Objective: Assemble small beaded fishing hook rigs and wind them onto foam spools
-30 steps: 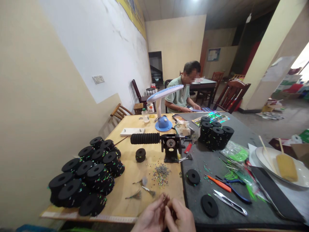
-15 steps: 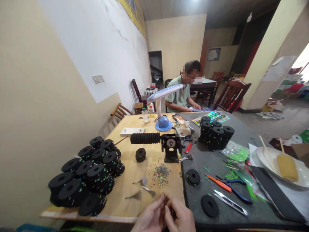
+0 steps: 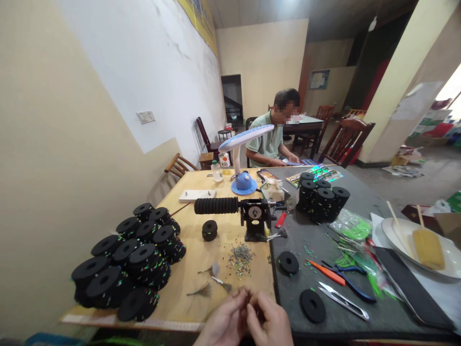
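Beads, tiny and mostly grey with brighter coloured ones mixed in, lie in a loose heap on the pale wooden tabletop, just beyond your left hand and right hand, touching neither. Your two hands meet over the near side, thumbs and fingers drawn close together; whether they pinch something small between them cannot be told. Ahead of your left hand and toward its left lie three wispy bundles, slim stems flaring into dark, brush-like ends, the nearest just beside your thumb.
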### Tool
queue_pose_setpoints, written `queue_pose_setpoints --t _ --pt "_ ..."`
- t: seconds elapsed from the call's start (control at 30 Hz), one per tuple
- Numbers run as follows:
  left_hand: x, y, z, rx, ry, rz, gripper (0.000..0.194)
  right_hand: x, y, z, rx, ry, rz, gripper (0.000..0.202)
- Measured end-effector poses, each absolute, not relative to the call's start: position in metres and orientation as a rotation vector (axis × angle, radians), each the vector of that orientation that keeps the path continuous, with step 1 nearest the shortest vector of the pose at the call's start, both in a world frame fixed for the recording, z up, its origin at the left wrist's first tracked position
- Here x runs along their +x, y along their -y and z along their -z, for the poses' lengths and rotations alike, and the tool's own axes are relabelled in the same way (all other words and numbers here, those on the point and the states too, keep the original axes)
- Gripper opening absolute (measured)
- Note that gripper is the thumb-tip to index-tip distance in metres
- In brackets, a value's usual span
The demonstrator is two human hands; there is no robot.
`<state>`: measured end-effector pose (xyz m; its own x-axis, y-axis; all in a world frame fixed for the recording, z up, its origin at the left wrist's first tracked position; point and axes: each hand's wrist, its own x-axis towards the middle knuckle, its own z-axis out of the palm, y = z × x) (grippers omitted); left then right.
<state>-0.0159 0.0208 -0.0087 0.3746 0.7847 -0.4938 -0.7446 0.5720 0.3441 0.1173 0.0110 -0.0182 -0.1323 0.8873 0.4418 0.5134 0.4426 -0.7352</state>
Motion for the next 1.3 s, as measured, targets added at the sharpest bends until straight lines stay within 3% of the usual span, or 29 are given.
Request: queue_pose_setpoints --t 1.3 --pt "-0.012 -0.021 -0.002 0.144 -0.767 -1.022 0.024 0.120 -0.010 0.020 -1.241 1.648 -0.777 0.022"
